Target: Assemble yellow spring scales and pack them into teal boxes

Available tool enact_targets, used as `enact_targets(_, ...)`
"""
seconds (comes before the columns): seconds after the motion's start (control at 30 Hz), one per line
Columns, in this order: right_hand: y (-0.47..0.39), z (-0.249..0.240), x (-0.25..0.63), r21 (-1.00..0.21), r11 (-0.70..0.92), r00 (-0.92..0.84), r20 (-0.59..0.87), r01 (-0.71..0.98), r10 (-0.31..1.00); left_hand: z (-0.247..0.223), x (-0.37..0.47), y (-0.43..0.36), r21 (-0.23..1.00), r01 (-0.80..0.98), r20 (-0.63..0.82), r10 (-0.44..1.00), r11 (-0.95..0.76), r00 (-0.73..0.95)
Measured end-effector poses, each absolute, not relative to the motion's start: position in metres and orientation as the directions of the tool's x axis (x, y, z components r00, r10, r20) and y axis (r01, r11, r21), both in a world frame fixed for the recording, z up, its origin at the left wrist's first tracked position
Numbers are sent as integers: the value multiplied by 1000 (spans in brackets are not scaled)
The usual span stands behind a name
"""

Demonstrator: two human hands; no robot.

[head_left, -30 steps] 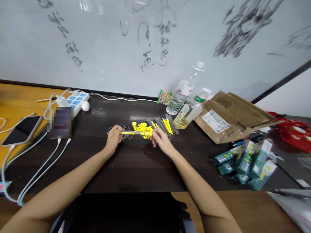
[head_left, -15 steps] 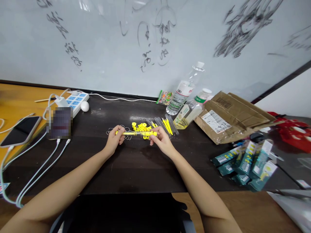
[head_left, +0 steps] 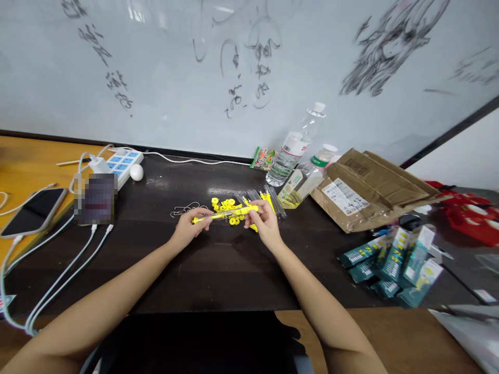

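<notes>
Between both hands, above the dark table (head_left: 195, 280), is a slim yellow pen-like tube with a clear barrel (head_left: 224, 214), tilted up to the right. My left hand (head_left: 191, 227) is closed around its left end. Its thicker yellow right end is pinched by the fingers of my right hand (head_left: 266, 222). Just behind the tube lies a pile of small yellow plastic caps (head_left: 226, 203). Beside my right hand are clear tubes (head_left: 275, 198) and yellow sticks (head_left: 268, 200). Bent metal wire pieces (head_left: 187, 209) lie behind my left hand.
Two bottles, one of water (head_left: 286, 158) and one of yellowish drink (head_left: 304, 184), stand behind on the right. Nearby are a cardboard parcel (head_left: 362, 182) and several green boxes (head_left: 393, 262). Leftward are a power strip (head_left: 125, 165), a phone (head_left: 33, 210) and white cables.
The tube has shifted slightly right, and its right end has risen. Both hands have moved right with it, the left hand now further along. A yellow piece shows beneath my right hand.
</notes>
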State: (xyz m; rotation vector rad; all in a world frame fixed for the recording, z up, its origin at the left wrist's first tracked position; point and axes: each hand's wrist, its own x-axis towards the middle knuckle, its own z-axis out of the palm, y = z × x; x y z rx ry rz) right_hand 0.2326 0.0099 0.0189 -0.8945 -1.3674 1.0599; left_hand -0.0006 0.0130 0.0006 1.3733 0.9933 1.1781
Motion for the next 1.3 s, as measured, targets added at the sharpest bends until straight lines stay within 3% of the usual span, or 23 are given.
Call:
enact_targets(0.27,9,18,231,-952,304,-33,305,-29,952,1,0,11,987,41,140,964,-153,224)
enact_targets(0.47,11,20,233,-962,270,-179,274,-46,945,6,0,-2,996,64,7,812,-55,583)
enact_targets(0.53,11,21,234,-967,254,-235,255,-34,938,7,0,-5,994,95,-12,780,-61,626)
enact_targets(0.83,5,8,222,-982,187,-380,167,16,910,1,8,-13,888,257,198,822,-381,533)
enact_targets(1.3,5,5,224,-993,57,-411,93,-100,907,13,9,-14,784,360,230,776,-505,588)
